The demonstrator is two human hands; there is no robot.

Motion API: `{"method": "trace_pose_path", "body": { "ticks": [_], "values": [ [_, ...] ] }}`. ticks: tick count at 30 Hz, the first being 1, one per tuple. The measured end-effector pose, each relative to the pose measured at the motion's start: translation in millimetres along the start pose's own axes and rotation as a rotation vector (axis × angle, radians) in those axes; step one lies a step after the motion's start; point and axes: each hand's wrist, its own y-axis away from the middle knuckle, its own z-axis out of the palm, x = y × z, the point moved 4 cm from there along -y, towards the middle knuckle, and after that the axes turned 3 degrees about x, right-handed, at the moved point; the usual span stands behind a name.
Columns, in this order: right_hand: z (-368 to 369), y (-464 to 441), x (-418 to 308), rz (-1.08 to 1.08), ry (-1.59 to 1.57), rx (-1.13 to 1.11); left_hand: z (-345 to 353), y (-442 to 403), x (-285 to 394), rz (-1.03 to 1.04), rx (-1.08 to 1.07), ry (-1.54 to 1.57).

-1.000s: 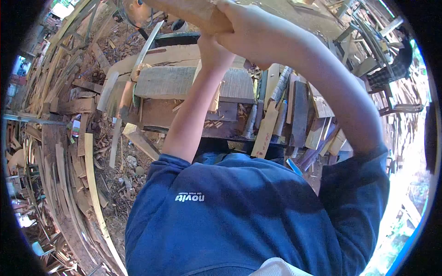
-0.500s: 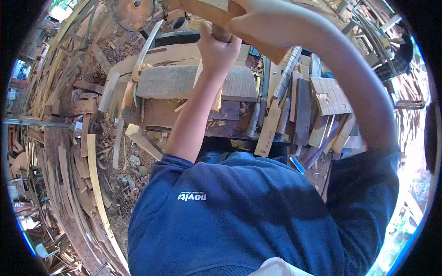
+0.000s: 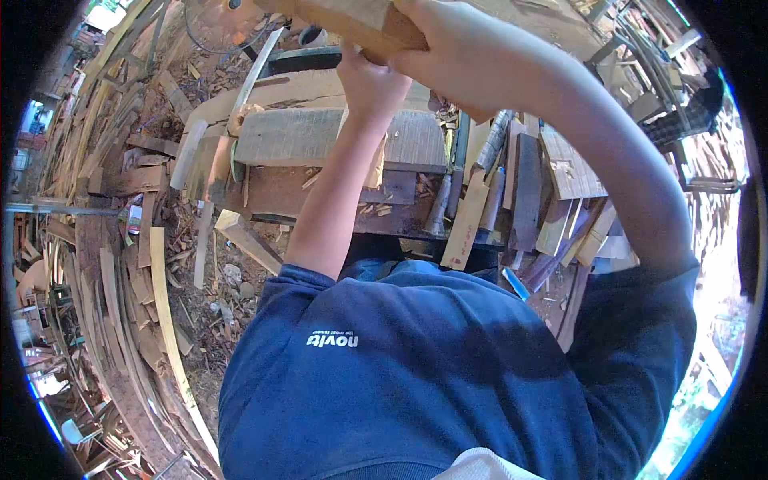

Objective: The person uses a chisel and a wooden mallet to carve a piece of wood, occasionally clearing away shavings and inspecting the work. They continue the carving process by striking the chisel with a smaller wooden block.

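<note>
At the top of the view my right hand (image 3: pixel 472 56) is closed around a thick brown wooden block (image 3: pixel 348 18), which slants across the upper edge. My left hand (image 3: pixel 372 84) forms a fist just below the block, wrapped round a brown wooden handle that is mostly hidden now. Whether block and handle touch, I cannot tell. Below the left hand a weathered grey wooden slab (image 3: pixel 292 136) lies across the work surface. A pale strip of wood (image 3: pixel 376 164) shows beside the left forearm. Behind the slab lies a broader light plank (image 3: pixel 308 90) with cracks.
Several offcuts and narrow boards, among them a marked light board (image 3: pixel 464 228) and a dark board (image 3: pixel 525 192), lie to the right. A round fan-like guard (image 3: pixel 228 24) stands at upper left. Long wood strips (image 3: pixel 168 312) and shavings cover the ground at left.
My right hand and the block have shifted slightly up and left, and the block has turned. The left fist has moved a little left; its handle is now more covered.
</note>
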Motion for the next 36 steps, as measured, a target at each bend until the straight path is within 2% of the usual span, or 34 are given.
{"method": "trace_pose_path", "body": {
  "ticks": [1, 3, 4, 5, 6, 7, 11, 13, 14, 15, 16, 17, 19, 20, 22, 28, 29, 31, 32, 34, 35, 36],
  "values": [
    [-5, 0, 6, 0.003, 0.0, 0.0, 1, -1, 6, 0.069, 0.023, 0.087],
    [-12, -7, 8, -0.102, -0.087, -0.236, -1, -1, 15, 0.053, 0.024, 0.029],
    [-21, -6, 9, -0.097, -0.089, -0.239, -3, 0, 17, 0.041, 0.025, -0.031],
    [-31, -6, 8, -0.047, -0.217, -0.302, -4, 1, 11, 0.038, 0.025, -0.03],
    [-38, -6, 8, 0.001, -0.344, -0.365, -5, 0, 2, -0.06, -0.019, -0.081],
    [-45, -9, 8, 0.001, -0.345, -0.37, -5, 2, -7, -0.16, -0.062, -0.135],
    [-65, -21, 7, -0.165, -0.423, -0.374, -6, 4, -5, -0.181, -0.06, -0.123],
    [-48, -19, 5, -0.208, -0.439, -0.381, -3, 1, -2, -0.007, -0.007, -0.116],
    [-18, -11, 7, -0.145, -0.139, -0.237, 0, 0, -3, -0.006, -0.003, -0.12],
    [-3, 2, 5, -0.071, 0.151, -0.086, 2, -1, 2, 0.098, -0.013, -0.037],
    [-16, 19, -8, -0.045, 0.043, -0.089, 4, 0, 9, 0.201, -0.018, 0.047],
    [-27, 7, -5, -0.044, 0.04, -0.09, 4, 2, 11, 0.2, -0.02, 0.046],
    [-20, -14, 1, 0.026, -0.034, -0.627, 0, 3, 28, 0.173, 0.024, -0.028],
    [-23, -12, 1, 0.152, 0.054, -0.493, -1, 5, 24, 0.174, 0.02, -0.025],
    [-25, -6, -9, 0.163, 0.028, -0.453, -5, 5, 0, -0.155, -0.049, -0.015],
    [-39, 4, -21, 0.241, -0.164, -0.2, -6, 4, 7, 0.098, 0.007, -0.163],
    [-42, 5, -20, 0.254, -0.191, -0.16, -6, 3, 7, 0.099, 0.009, -0.164],
    [-1, -21, 31, -0.038, -0.063, -0.231, -7, 0, 4, -0.069, -0.036, 0.091],
    [-6, -28, 37, -0.044, -0.06, -0.233, -9, 0, -1, -0.067, -0.03, 0.089],
    [-10, -33, 41, 0.023, -0.123, -0.465, -14, -4, -12, -0.086, -0.005, 0.067],
    [-5, -28, 45, 0.018, -0.119, -0.468, -18, -3, -17, -0.086, 0.001, 0.065],
    [0, -21, 54, 0.014, -0.266, -0.273, -20, -2, -17, -0.138, -0.014, 0.1]
  ]
}}
